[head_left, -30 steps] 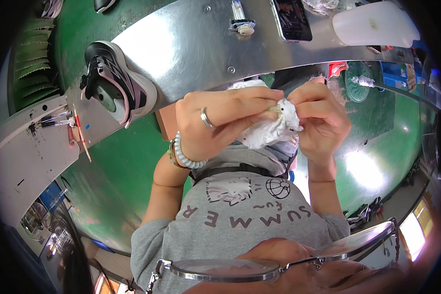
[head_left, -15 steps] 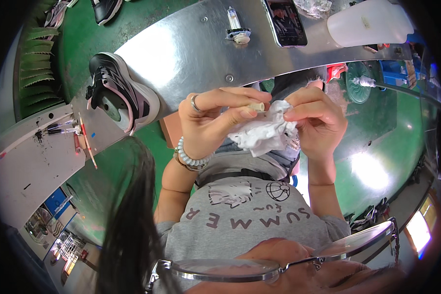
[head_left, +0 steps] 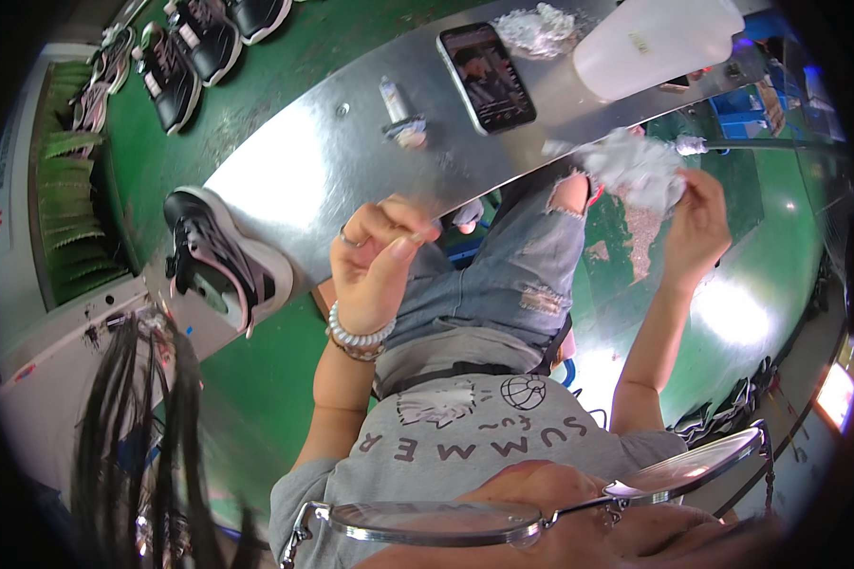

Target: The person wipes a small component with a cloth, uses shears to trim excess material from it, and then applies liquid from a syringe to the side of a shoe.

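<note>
**Crumpled white wad held out to the right, left fingers pinched**

Here the crumpled white wad (head_left: 636, 169) sits in the grip of the right hand (head_left: 697, 223), whose fingers are closed on its lower right edge. It has no clear long axis; its bulk spreads up and to the left of the grip, over the near edge of the desk (head_left: 304, 180).

The left hand (head_left: 375, 266) is well apart from it, raised over the denim-clad lap, thumb and forefinger pressed together; whether a scrap lies between them cannot be told. A ring shows on one finger and a pale beaded bracelet (head_left: 359, 334) rings the wrist.

Beyond the left grip, on the shiny metal desk, a small tube (head_left: 396, 104) stands near a dark phone (head_left: 487, 76) lying face up, its long side running away from the person. Past the right grip lies a large translucent white container (head_left: 657, 38) bearing a small pale label, with another white crumpled wad (head_left: 536, 28) just beside it.

Left of the left grip a black-and-white sneaker (head_left: 220, 261) rests at the desk's corner, with more dark shoes (head_left: 176, 66) on the green floor (head_left: 256, 398) beyond.
</note>
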A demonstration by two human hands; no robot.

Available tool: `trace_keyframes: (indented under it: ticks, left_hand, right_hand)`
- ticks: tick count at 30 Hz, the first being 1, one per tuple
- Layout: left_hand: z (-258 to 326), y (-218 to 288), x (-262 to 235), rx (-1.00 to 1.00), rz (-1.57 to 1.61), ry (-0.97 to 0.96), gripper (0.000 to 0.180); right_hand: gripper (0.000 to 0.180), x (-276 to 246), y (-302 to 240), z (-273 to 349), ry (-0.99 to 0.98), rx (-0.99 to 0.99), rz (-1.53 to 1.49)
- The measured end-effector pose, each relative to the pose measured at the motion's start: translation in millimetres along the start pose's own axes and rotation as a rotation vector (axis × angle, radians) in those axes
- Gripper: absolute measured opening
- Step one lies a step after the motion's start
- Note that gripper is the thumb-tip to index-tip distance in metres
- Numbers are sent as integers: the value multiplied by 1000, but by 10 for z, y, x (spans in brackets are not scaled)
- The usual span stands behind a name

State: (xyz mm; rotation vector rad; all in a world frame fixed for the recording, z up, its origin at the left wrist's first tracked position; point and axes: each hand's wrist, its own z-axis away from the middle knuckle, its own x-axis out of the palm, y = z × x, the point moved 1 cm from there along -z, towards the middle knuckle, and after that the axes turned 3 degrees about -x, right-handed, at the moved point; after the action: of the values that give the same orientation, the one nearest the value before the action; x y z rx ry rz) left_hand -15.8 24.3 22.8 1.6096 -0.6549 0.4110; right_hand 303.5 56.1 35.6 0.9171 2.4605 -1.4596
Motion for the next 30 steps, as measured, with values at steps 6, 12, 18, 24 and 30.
trace_keyframes:
  ticks: [6, 12, 18, 24, 30]
  left_hand:
    - [-111, -10, -87, -27, -130, 124, 3]
    - [-206, -121, 6, 22, -1099, 28, 14]
    - [-554, -697, 215, 349, -1361, -222, 19]
    - [-714, -958, 189, 404, -1739, -264, 23]
    - [-753, -1049, 165, 355, -1814, -228, 23]
  right_hand:
    - [16, -564, 825, -879, 328, -237, 539]
    - [15, -218, 1250, -1504, 217, -430, 540]
    - [12, -303, 1361, -1999, 241, -505, 528]
    - [14, -581, 2099, -2282, 327, -368, 713]
    - [18, -422, 2432, -2241, -18, -271, 741]
